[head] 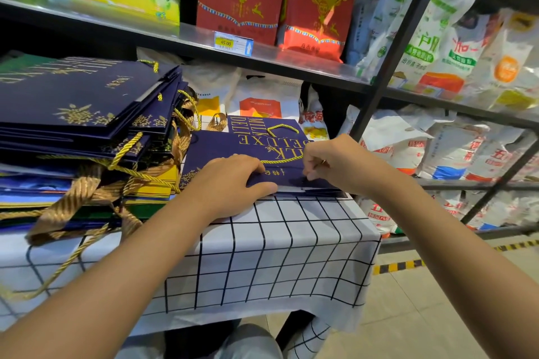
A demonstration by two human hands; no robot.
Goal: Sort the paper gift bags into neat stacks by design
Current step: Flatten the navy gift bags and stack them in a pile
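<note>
Our left hand (233, 181) presses flat, our right hand (326, 160) pinches the gold cord (281, 161) on two navy "MILK DELUXE" bags (233, 143).

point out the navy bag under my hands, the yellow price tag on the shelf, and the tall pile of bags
navy bag (233, 144): head view, its printed face.
yellow price tag (225, 42): head view, its centre.
tall pile of bags (73, 102): head view, top bag's face.

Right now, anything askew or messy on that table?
Yes. The big pile on the left is untidy: navy bags fan out at different angles, gold rope handles and ribbon handles spill over the table edge. The small navy stack under both hands looks fairly square.
</note>
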